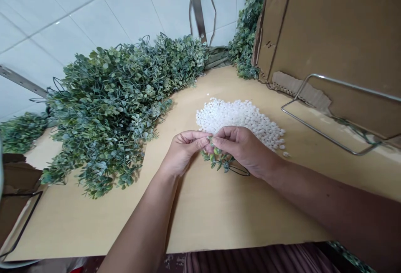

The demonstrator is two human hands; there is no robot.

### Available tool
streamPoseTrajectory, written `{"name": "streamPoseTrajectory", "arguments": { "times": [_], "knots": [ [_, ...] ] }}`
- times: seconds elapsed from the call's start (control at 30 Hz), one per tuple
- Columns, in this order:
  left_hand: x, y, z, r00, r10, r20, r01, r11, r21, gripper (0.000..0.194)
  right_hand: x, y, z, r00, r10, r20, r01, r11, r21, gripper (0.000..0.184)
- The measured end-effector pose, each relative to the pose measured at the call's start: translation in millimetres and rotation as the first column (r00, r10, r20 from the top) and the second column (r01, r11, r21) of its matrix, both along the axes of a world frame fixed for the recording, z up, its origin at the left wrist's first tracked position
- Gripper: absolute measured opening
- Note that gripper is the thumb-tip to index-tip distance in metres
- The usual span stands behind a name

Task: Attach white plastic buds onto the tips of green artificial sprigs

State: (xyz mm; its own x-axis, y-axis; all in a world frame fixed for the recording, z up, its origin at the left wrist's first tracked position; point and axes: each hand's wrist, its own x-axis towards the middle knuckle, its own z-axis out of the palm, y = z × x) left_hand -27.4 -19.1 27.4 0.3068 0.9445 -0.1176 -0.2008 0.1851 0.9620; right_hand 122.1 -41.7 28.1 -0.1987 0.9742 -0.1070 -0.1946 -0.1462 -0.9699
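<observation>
Head: sprig (pixel 219 159) between foliage (pixel 109 97) and cardboard (pixel 332 26)

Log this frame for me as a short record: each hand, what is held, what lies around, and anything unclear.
Left hand: left hand, thumb and fingers pinched at the top of a green sprig
Right hand: right hand, pinching at the same spot, fingertips meeting the left's
Beyond the hands: loose pile of small white pieces on the table
Left side: large heap of green foliage
Right side: cardboard, with a bent metal wire frame beside it
Background: white tiled wall
Unclear: whether a white piece is between the fingertips
</observation>
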Motion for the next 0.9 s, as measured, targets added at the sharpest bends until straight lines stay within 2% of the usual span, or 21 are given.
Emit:
{"name": "streamPoseTrajectory", "arguments": {
  "times": [0.17,0.33,0.6,0.77,0.9],
  "knots": [
    [-0.6,1.2,3.2,0.999,-0.033,0.012,0.033,0.999,-0.006,0.023,2.6,1.1,3.3,1.0,0.011,-0.017,-0.012,0.999,-0.032,0.01],
    [0.4,1.8,0.2,1.0,-0.01,0.004,0.01,1.0,0.001,0.021,-1.2,1.4,4.4,1.0,-0.013,0.003,0.013,0.998,-0.066,0.012],
    [-0.4,-0.3,8.2,0.996,0.0,-0.092,0.003,1.0,0.031,0.021,-3.5,-1.1,2.6,0.998,-0.043,0.051,0.046,0.997,-0.06,0.012],
    [-1.3,0.2,6.3,0.983,-0.012,-0.182,0.023,0.998,0.06,0.023,-4.0,-1.6,-2.6,0.991,-0.059,0.12,0.066,0.996,-0.061,0.011],
    [0.6,-0.5,5.6,0.983,0.004,-0.185,0.007,0.998,0.057,0.025,-5.1,-1.2,-0.5,0.996,-0.069,0.063,0.076,0.991,-0.11,0.013]
  ]
}}
